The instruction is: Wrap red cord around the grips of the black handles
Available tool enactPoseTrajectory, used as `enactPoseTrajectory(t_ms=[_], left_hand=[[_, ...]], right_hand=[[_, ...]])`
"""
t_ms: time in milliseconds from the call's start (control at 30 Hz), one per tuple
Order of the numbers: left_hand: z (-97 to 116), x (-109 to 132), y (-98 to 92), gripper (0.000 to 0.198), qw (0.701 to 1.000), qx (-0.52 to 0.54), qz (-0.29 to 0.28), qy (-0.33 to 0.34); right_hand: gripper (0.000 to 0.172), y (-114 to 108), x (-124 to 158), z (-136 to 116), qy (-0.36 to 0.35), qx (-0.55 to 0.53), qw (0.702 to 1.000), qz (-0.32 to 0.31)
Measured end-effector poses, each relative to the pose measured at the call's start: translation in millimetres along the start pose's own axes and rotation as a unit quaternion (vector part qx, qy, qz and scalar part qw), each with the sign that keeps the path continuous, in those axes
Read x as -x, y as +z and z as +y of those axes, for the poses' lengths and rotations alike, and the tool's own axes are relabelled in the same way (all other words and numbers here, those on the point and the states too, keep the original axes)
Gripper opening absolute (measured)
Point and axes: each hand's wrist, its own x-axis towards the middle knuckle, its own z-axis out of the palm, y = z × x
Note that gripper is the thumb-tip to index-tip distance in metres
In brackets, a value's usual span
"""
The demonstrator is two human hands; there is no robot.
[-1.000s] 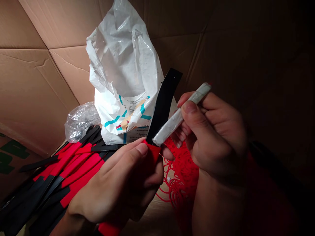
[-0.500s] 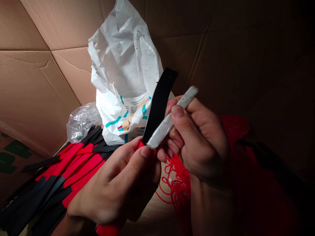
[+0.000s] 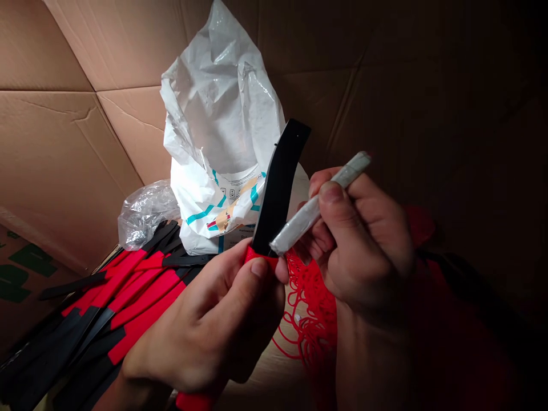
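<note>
The one head-worn camera looks forward and steeply down from above and behind the left hand [image 3: 205, 325] and right hand [image 3: 363, 251], very close to them, so both fill the lower frame. Beyond the hands it faces a cardboard box wall [image 3: 81, 148] and a white plastic bag [image 3: 222, 108], with a stack of red-and-black strips [image 3: 124, 302] just left of the left hand.

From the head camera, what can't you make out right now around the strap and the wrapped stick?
All in the head view:
The black strap's lower end: hidden by the left hand.
The wrapped stick's core: hidden by its grey wrapping; part of its length is hidden by the right hand.
The red cord's lower end: lost in shadow and cut off by the bottom edge.
The white plastic bag's small print: too small to read.
</note>
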Motion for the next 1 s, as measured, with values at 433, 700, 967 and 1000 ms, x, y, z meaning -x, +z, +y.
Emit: enactPoseTrajectory(t_ms=[433,700,967,1000], left_hand=[[-4.3,-1.2,0.2,0.036,0.999,-0.002,-0.034,-0.006],[-1.5,4.3,3.4,0.034,0.999,0.028,0.034,0.002],[-3.1,3.5,3.3,0.033,0.997,0.063,0.036,-0.018],[-3.5,4.1,4.3,0.032,0.997,0.067,0.044,-0.017]], right_hand=[[0.018,3.7,6.8,-2.1,0.028,0.032,0.999,-0.020],[0.016,17.4,13.1,-2.3,0.053,0.014,0.998,-0.027],[0.020,4.9,5.7,-4.2,-0.001,0.023,1.000,-0.015],[0.020,3.8,5.5,-4.4,-0.003,0.021,1.000,-0.012]])
